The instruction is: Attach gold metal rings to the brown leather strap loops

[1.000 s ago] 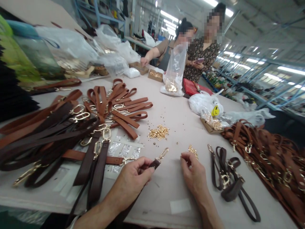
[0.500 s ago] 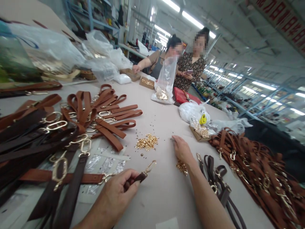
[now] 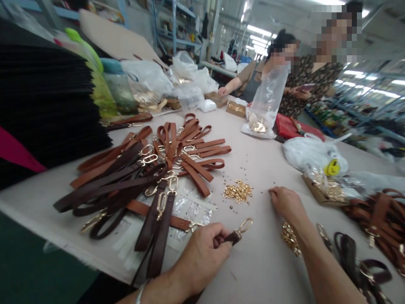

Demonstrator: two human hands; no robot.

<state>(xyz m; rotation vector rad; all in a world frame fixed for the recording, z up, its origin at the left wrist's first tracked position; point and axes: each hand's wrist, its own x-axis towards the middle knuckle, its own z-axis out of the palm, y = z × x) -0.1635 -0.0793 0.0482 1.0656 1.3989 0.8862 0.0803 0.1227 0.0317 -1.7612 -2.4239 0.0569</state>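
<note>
My left hand (image 3: 205, 253) is closed around the end of a dark brown leather strap (image 3: 233, 238). A gold metal clasp (image 3: 246, 225) sticks out from that end, and the rest of the strap is mostly hidden. To the right, my right hand (image 3: 287, 204) rests low over the table with its fingers drawn together; whatever they pinch, if anything, is too small to see. Between the hands and a little farther off lies a pile of small gold fittings (image 3: 238, 191). A second gold heap (image 3: 289, 238) sits beside my right wrist. Tiny dark bits lie scattered nearby.
Brown and tan straps with gold buckles (image 3: 171, 147) spread across the left. More straps (image 3: 376, 223) lie at right, near a cardboard box (image 3: 319, 192) of fittings. A clear bag (image 3: 264, 109) stands farther back. Two people are across the table. A black stack (image 3: 47, 97) rises far left.
The view has swung left, so the table's contents sit farther right in the picture and the black stack shows. Both hands keep nearly the same places on the table; the left still holds the strap.
</note>
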